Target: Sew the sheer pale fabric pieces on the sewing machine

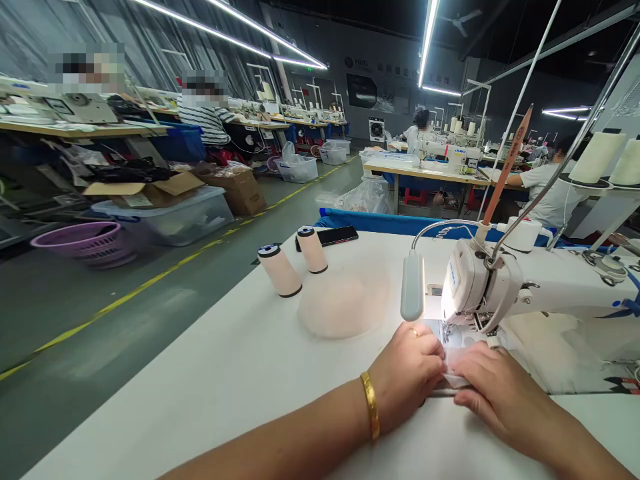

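A small piece of sheer whitish fabric (454,378) lies at the front of the sewing machine (463,283), just below its lit needle area. My left hand (413,373), with a gold ring and bangle, has its fingers curled in on the fabric's left edge. On the other side, my right hand (503,390) holds the fabric down between bent fingers and a lower thumb. Both sets of fingertips are close to the presser foot, and the fabric's held edges are partly hidden. More sheer cream fabric (545,347) is bunched under the machine arm.
A round, sheer peach fabric piece (345,303) lies on the white table (240,400). Behind it stand two peach thread cones (281,272) and a black phone (337,236). A grey lamp (412,287) hangs left of the machine head. Co-workers sit at other machines beyond.
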Available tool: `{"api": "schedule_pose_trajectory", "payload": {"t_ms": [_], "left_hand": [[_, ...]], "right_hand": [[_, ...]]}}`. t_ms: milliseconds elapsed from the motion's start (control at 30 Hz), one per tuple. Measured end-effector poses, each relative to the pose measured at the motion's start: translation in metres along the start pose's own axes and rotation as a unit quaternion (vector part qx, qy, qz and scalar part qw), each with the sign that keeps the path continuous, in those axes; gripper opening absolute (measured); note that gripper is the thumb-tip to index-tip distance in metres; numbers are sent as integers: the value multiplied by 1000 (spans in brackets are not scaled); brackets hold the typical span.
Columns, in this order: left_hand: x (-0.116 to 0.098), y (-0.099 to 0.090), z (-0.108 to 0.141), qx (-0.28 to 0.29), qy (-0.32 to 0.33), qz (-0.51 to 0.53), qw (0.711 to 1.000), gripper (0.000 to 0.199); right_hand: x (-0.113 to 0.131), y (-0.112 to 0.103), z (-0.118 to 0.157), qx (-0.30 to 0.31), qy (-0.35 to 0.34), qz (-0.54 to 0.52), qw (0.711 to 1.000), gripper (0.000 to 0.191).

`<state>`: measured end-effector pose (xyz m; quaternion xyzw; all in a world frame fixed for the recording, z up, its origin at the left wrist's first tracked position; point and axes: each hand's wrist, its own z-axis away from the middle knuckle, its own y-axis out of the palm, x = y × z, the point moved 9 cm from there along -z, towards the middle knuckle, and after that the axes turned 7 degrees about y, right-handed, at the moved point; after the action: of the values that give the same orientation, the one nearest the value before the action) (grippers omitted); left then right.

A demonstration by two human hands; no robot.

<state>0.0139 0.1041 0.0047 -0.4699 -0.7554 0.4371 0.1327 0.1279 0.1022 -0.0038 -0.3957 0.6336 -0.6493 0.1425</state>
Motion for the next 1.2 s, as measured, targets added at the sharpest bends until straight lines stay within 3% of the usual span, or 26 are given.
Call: {"api": "schedule_pose_trajectory", "payload": {"t_ms": [300,567,867,1200], "left_hand": [[-2,-2,5,6,13,-10,1000,16],[4,-3,0,9,18,-27,999,16],[2,-4,-1,23,44,-34,998,14],[8,0,-5,15,43,-63,997,16]], "right_hand": [[1,-2,2,-19,2,37,999,20],[-4,-1,-3,-24,11,21,999,3],[-3,4,-3,-36,-12,41,998,9],[-12,7,-6,-57,12,51,997,15]]}}
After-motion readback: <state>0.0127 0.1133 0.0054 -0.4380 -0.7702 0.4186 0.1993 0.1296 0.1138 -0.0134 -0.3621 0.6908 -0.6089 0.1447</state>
